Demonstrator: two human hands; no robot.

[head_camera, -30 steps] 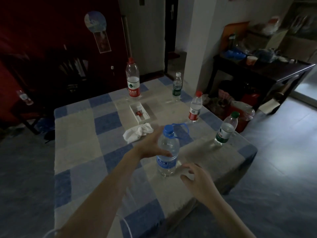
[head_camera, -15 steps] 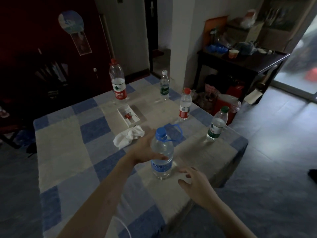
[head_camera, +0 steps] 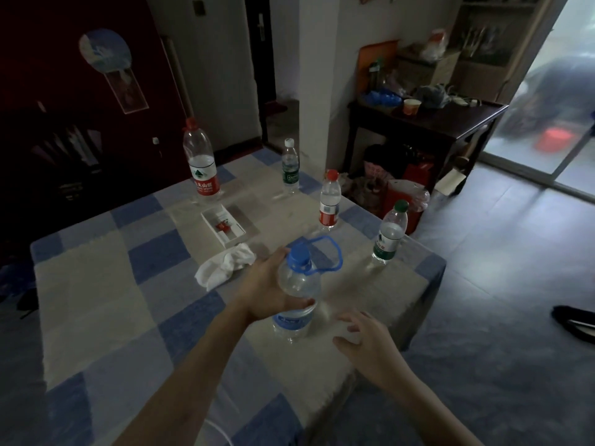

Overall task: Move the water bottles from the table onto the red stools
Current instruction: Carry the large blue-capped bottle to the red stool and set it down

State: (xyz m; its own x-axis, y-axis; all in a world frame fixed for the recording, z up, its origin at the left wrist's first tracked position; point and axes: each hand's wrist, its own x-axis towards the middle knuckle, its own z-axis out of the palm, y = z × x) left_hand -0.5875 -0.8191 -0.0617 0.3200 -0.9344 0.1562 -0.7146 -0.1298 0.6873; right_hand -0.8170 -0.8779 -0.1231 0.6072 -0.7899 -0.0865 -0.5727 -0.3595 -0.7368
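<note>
My left hand [head_camera: 269,289] grips a clear bottle with a blue cap and blue loop handle [head_camera: 297,296] at the near part of the checked table [head_camera: 96,304]. My right hand [head_camera: 370,344] hovers just right of the bottle with fingers spread, holding nothing. Further back stand a large red-labelled bottle [head_camera: 200,165], a small white-capped green-labelled bottle [head_camera: 290,167], a red-capped bottle [head_camera: 330,199] and a green-capped bottle [head_camera: 389,233]. A red stool [head_camera: 405,201] with a plastic cover stands on the floor beyond the table's right edge.
A white open box [head_camera: 223,225] and a crumpled white cloth [head_camera: 223,268] lie mid-table. A dark side table [head_camera: 450,123] with clutter stands at the back right by a white pillar [head_camera: 317,78]. Grey tiled floor [head_camera: 502,284] lies to the right.
My left hand has closed round the blue-capped bottle. The view has swung right. My right hand stays beside the bottle.
</note>
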